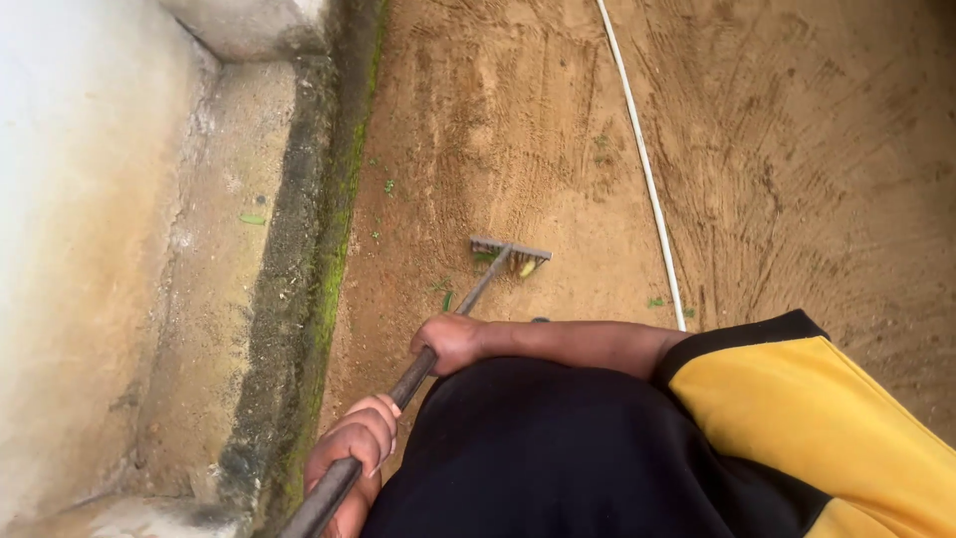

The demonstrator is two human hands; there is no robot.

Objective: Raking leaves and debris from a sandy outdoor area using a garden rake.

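Note:
A metal rake with a long dark handle (476, 296) rests its toothed head (509, 249) on the brown sandy ground, with a yellow-green leaf caught at its teeth. My right hand (450, 343) grips the handle partway down, its arm coming out of a black and yellow sleeve (797, 418). My left hand (355, 445) is closed around the handle's near end at the bottom of the view. A few small green leaves (445, 299) lie on the ground near the rake head.
A pale concrete wall (80, 249) and a low ledge with a mossy edge (329, 269) run along the left. A thin white pipe (645, 169) lies across the raked soil on the right. My dark clothing fills the lower middle.

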